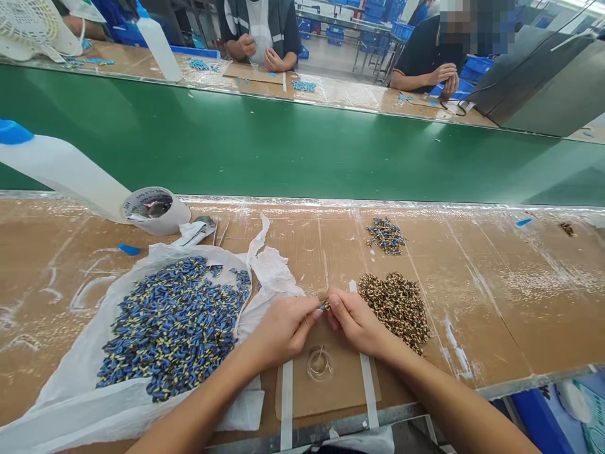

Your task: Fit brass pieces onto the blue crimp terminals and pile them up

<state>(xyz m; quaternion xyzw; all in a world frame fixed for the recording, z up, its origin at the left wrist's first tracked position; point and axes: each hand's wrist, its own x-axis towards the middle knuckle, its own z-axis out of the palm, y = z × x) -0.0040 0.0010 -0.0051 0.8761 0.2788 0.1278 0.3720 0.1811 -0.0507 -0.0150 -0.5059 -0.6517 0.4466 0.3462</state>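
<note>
My left hand (286, 325) and my right hand (355, 320) meet above a cardboard pad (331, 403), fingertips almost touching. Thumb and finger of the left are pinched on a small blue piece (323, 307). The right hand is closed in a pinch too; what sits in it is mostly hidden by the fingers. Left of them, a heap of small blue, black and yellow pieces (174, 328) lies on a white plastic bag (70, 384). Close to my right hand is a heap of small brown and gold parts (396, 309). A small clear round dish (320, 366) rests on the pad.
Behind the heaps lies a smaller pile of blue-and-gold pieces (386, 236). A white bottle (70, 170) leans beside a tape roll (158, 211), with tweezers (222, 232) nearby. A green belt (302, 151) crosses beyond the table. Two people (262, 31) work across it.
</note>
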